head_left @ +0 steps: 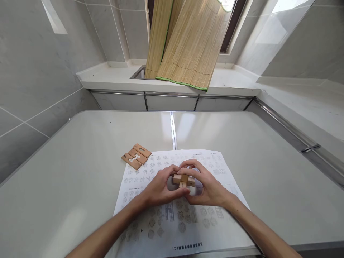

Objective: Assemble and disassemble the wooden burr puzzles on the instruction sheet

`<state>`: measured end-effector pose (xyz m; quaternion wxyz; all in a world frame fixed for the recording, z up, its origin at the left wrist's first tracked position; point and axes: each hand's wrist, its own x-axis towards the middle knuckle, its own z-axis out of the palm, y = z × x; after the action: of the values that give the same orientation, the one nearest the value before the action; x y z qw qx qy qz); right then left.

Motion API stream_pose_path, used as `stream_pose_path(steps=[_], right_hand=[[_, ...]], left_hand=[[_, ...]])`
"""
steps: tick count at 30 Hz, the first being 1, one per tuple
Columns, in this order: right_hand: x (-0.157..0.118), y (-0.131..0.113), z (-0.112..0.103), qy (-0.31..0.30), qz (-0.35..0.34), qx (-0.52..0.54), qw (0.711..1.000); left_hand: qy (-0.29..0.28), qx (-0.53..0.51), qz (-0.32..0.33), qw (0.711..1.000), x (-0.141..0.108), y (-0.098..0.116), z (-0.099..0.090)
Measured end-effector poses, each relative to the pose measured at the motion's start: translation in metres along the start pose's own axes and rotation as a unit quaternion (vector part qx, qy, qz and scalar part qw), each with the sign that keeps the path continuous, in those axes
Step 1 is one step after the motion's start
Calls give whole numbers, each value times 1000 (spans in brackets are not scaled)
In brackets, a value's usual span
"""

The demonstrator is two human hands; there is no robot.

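Note:
Between my two hands is a small cluster of interlocked wooden blocks (pixel 184 180), held above a printed sheet (pixel 150 229). My left hand (pixel 163 186) curves round its left side, with the thumb at the lower edge and the fingers at the top. From the right, my right hand (pixel 205 184) closes on the same blocks, its fingers arched over the top and its thumb below. The fingertips of both hands nearly meet. Rows of small line drawings and some large characters cover the sheet. Parts of the blocks are hidden by the fingers.
Flat wooden pieces with cut-out slots (pixel 136 156) lie at the sheet's upper left corner. The pale table (pixel 80 172) has a metal seam (pixel 173 130) down its middle. Behind it are a white counter (pixel 113 80), a sink edge and a hanging bamboo blind (pixel 190 43).

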<state>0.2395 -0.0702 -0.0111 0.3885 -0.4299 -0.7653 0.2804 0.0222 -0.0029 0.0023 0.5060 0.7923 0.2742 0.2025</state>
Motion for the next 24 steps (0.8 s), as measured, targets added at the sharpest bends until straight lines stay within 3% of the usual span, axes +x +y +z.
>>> stream_pose_path(steps=[13,18,24], right_hand=[[1,1,2,27,-25,23,999],[1,3,-5,6,12,62,998],[0,6,-7,48,74,42,995]], left_hand=[[14,-8,-6,1000,-1,2,2],[21,-36,-1,999,-2,2,-1],[39,-14,-13,999,-4,2,-4]])
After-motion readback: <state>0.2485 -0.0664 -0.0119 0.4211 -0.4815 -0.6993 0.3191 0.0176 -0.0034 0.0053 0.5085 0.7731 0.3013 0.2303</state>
